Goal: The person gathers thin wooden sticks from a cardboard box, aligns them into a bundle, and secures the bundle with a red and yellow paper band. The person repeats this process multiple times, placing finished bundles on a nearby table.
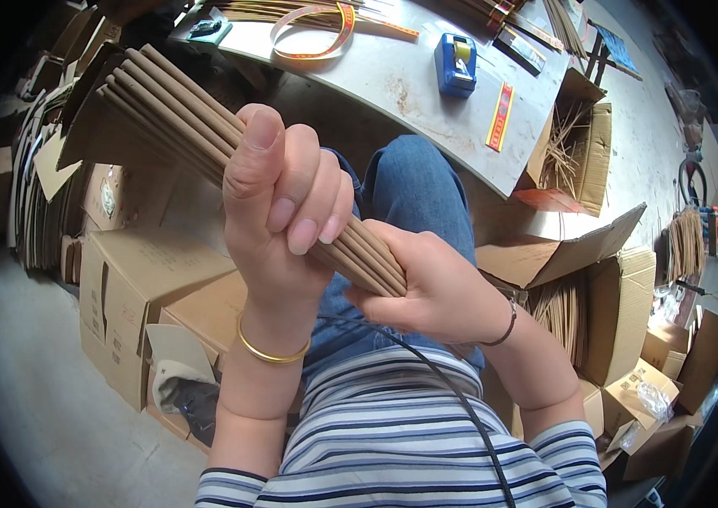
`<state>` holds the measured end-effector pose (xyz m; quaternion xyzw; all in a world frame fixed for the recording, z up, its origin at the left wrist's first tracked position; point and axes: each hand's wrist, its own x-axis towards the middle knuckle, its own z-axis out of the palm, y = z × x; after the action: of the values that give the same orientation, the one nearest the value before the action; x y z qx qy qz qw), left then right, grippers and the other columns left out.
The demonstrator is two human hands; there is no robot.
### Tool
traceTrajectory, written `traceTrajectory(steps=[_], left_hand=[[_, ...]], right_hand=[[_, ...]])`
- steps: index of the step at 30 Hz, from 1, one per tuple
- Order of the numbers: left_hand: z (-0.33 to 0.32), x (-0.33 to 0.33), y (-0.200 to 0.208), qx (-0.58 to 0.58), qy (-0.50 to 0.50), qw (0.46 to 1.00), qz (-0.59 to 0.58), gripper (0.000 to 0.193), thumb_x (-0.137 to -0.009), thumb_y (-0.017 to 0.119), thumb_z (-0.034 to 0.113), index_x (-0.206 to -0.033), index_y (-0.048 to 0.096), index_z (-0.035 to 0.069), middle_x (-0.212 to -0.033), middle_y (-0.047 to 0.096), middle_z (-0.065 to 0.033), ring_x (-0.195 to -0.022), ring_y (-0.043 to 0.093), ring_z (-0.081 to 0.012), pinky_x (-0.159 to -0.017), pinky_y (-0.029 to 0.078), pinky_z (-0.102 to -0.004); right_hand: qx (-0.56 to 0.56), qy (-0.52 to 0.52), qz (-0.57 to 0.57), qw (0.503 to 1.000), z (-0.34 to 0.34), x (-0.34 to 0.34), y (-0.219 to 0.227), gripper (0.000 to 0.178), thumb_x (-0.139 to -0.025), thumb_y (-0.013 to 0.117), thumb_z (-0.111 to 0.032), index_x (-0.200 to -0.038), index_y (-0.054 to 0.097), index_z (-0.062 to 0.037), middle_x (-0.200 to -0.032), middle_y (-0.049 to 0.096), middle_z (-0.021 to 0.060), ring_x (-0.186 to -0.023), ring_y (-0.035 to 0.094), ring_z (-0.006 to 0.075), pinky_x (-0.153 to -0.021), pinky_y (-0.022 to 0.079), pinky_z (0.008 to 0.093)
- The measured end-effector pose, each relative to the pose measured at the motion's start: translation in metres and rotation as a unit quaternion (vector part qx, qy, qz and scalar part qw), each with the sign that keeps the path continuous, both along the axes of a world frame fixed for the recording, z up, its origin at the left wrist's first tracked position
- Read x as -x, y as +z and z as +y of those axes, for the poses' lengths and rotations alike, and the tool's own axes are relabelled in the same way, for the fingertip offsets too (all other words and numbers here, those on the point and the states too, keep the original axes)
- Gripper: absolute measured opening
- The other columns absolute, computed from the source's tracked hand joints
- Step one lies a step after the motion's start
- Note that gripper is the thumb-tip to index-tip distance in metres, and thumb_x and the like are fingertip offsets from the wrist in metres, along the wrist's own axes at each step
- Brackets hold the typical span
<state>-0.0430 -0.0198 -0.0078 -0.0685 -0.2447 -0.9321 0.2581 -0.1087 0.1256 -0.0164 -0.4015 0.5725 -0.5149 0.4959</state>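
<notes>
A bundle of thick brown incense sticks [174, 103] slants across the middle of the view, from upper left to lower right. My left hand [283, 190] is wrapped round its middle, thumb up along the sticks. Near the bundle's lower end, my right hand [435, 275] grips it, the stick ends showing beside its thumb. Beyond my knees, a blue tape dispenser [458, 72] stands on the table [393, 93]. A flat red and yellow paper strip [501, 117] lies near it, and another such strip [325, 52] curls in a loop farther left.
At right an open carton [621, 313] holds many brown sticks, and another box [596, 161] behind it holds thin loose sticks. Closed cardboard boxes [134, 288] stand at left beside stacked flat cardboard [37, 186]. A black cable [452, 381] runs down over my striped shirt.
</notes>
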Motion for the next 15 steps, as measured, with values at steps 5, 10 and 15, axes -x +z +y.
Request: traceTrajectory(steps=[5, 10, 15], left_hand=[[-0.003, -0.001, 0.002, -0.144, -0.132, 0.974, 0.117, 0.02, -0.101, 0.043, 0.018, -0.083, 0.042, 0.012, -0.054, 0.039, 0.0042, -0.042, 0.042, -0.0061, -0.045, 0.043, -0.0216], [0.007, 0.001, 0.011, 0.012, 0.089, 0.989, -0.113, 0.022, -0.099, 0.049, 0.017, -0.078, 0.045, 0.013, -0.054, 0.038, 0.0052, -0.043, 0.041, -0.0042, -0.045, 0.042, -0.0209], [0.005, -0.001, 0.01, 0.011, 0.08, 0.988, -0.132, 0.024, -0.097, 0.053, 0.019, -0.076, 0.044, 0.013, -0.054, 0.038, 0.0054, -0.041, 0.038, -0.0036, -0.042, 0.039, -0.0203]], right_hand=[[-0.105, 0.109, -0.342, 0.927, 0.002, 0.008, 0.015, 0.027, -0.084, 0.07, -0.005, -0.099, 0.047, -0.0027, -0.07, 0.053, 0.0008, -0.049, 0.052, 0.0064, -0.042, 0.041, 0.0202], [0.028, -0.068, 0.161, 0.984, 0.0, -0.008, -0.001, 0.023, -0.084, 0.064, -0.004, -0.104, 0.051, -0.0022, -0.072, 0.057, 0.001, -0.054, 0.055, 0.0062, -0.047, 0.043, 0.023], [-0.142, 0.028, -0.091, 0.985, -0.001, 0.006, 0.022, 0.028, -0.081, 0.069, -0.009, -0.103, 0.053, -0.0022, -0.074, 0.062, 0.0062, -0.057, 0.061, 0.0156, -0.054, 0.048, 0.0281]])
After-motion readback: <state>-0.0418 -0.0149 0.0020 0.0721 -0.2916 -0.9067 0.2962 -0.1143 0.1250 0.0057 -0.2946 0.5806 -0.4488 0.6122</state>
